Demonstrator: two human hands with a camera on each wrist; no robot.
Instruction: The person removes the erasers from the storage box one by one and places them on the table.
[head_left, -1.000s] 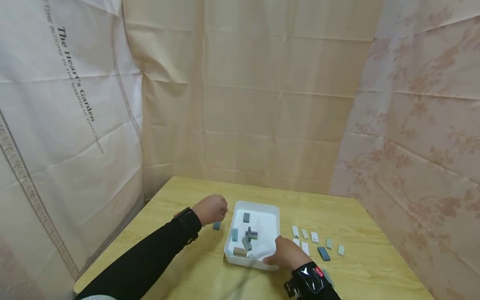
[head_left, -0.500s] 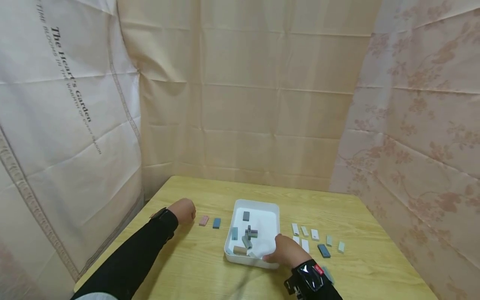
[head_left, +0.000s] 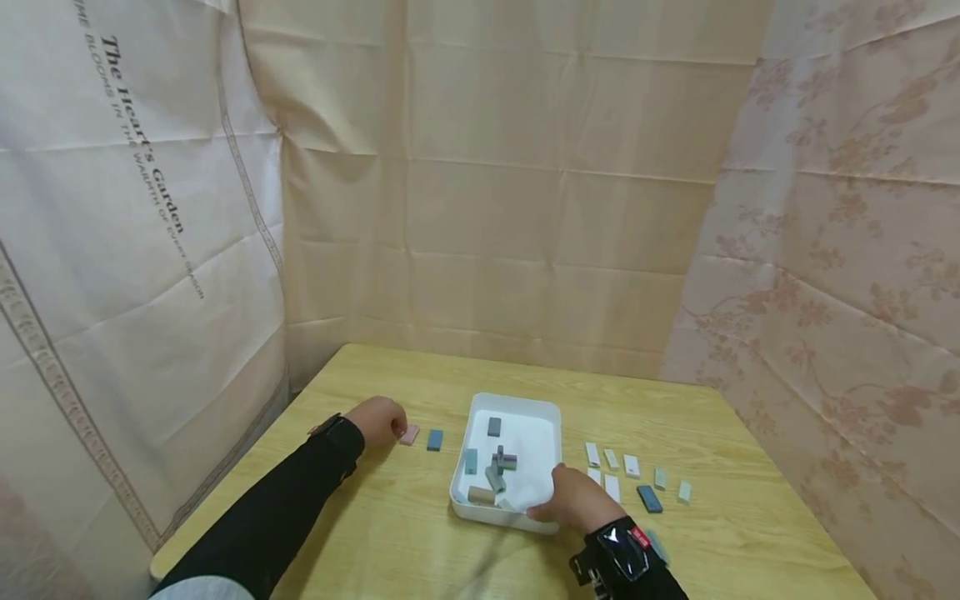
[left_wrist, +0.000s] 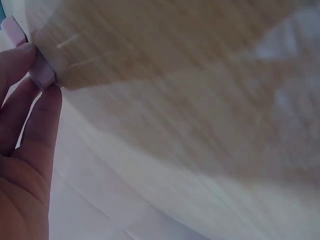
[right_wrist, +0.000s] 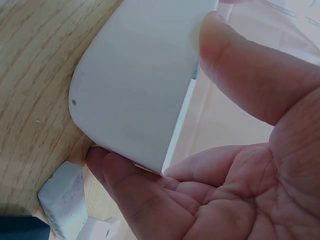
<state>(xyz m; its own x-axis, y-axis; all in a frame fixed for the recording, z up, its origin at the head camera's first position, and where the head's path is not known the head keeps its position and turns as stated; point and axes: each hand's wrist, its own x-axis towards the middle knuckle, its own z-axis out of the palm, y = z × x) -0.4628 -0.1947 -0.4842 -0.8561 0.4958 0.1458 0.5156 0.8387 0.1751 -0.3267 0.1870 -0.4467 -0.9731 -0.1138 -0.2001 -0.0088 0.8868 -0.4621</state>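
Observation:
My left hand (head_left: 377, 421) is at a small pink block (head_left: 409, 435) on the left of the table; in the left wrist view the thumb and fingertips pinch the pink block (left_wrist: 43, 72), and the thumb hides part of it. A blue block (head_left: 435, 440) lies just right of it. With my right hand (head_left: 576, 502) I grip the near right corner of a white tray (head_left: 517, 405); the right wrist view has thumb and fingers around the tray's wall (right_wrist: 135, 80). Inside the tray are a grey block (head_left: 494, 427), a light blue block (head_left: 471, 461), a tan cylinder (head_left: 481, 496) and several other pieces.
Right of the tray lie several white blocks (head_left: 632, 466), a dark blue block (head_left: 649, 499) and pale green blocks (head_left: 684, 492). Another greenish block (head_left: 657, 547) is partly behind the right wrist. Curtains (head_left: 480, 208) stand behind and beside the wooden table (head_left: 405, 542).
My left hand moved left from near the tray, uncovering the pink and blue blocks, then came back slightly right onto the pink block. The right hand stays on the tray.

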